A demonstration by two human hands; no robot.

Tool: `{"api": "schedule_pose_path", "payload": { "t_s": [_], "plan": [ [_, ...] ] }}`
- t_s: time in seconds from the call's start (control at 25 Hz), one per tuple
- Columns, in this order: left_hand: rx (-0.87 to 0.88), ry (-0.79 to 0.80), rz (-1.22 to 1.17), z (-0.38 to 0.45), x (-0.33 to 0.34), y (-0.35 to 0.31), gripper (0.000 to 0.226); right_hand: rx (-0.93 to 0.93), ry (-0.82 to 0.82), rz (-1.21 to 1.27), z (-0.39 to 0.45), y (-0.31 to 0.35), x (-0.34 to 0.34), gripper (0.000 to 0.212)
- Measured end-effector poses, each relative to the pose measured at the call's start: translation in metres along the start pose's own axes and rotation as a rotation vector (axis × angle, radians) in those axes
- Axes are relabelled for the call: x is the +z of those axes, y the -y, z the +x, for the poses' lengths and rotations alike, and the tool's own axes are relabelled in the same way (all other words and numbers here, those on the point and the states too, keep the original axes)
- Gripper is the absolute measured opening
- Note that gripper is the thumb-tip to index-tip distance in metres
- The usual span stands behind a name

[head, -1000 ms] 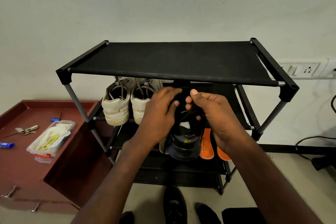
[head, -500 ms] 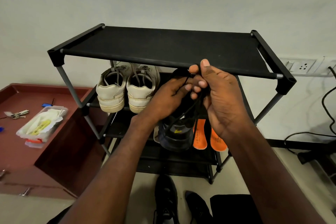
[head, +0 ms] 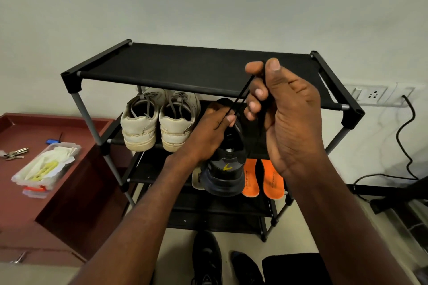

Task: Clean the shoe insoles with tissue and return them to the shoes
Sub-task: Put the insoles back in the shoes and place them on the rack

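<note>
I hold a black sports shoe (head: 225, 169) with a yellow logo in front of the black shoe rack (head: 196, 69), heel toward me. My left hand (head: 208, 132) grips the shoe at its tongue and pinches a black lace (head: 240, 95). My right hand (head: 284, 111) is raised higher, pinching the lace's end between thumb and forefinger, so the lace runs taut. Two orange insoles (head: 261, 178) lie side by side on a lower shelf, just right of the shoe. A clear box of white tissues (head: 46, 164) sits on the red cabinet at the left.
A pair of beige sneakers (head: 159, 120) stands on the rack's middle shelf. Keys (head: 14, 153) and a blue item lie on the red cabinet (head: 27, 203). Black shoes (head: 208, 259) are on the floor below. A wall socket (head: 370, 95) and black cable (head: 403, 136) are at the right.
My right hand has risen and pulled the lace up and out of the shoe. The camera view has tilted up a little.
</note>
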State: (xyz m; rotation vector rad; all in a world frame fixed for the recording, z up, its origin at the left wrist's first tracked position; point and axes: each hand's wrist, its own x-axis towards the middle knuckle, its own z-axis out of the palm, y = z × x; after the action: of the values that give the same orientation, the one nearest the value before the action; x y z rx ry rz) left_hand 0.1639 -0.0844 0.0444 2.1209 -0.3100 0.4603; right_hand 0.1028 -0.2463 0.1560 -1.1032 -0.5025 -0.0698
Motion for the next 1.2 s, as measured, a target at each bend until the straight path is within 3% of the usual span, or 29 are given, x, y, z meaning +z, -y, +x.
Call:
{"api": "schedule_pose_path", "payload": {
  "t_s": [0.36, 0.64, 0.84, 1.0, 1.2],
  "plan": [
    [-0.073, -0.047, 0.022, -0.003, 0.001, 0.005, 0.022, -0.261, -0.063, -0.393, 0.012, 0.039, 0.003, 0.015],
    [-0.076, -0.075, -0.078, 0.001, 0.001, 0.017, 0.024, 0.141, -0.070, -0.362, -0.018, -0.022, -0.013, 0.014],
    [-0.031, -0.097, -0.016, 0.000, 0.002, 0.020, 0.020, 0.216, 0.062, -0.849, -0.018, -0.061, -0.036, 0.015],
    [-0.083, -0.124, -0.014, 0.007, 0.008, 0.019, 0.022, 0.257, 0.247, -1.086, -0.013, -0.061, -0.044, 0.033],
    [-0.063, -0.138, -0.009, 0.005, 0.003, 0.021, 0.021, 0.084, -0.089, -0.947, -0.021, -0.072, -0.055, 0.016]
  ]
}}
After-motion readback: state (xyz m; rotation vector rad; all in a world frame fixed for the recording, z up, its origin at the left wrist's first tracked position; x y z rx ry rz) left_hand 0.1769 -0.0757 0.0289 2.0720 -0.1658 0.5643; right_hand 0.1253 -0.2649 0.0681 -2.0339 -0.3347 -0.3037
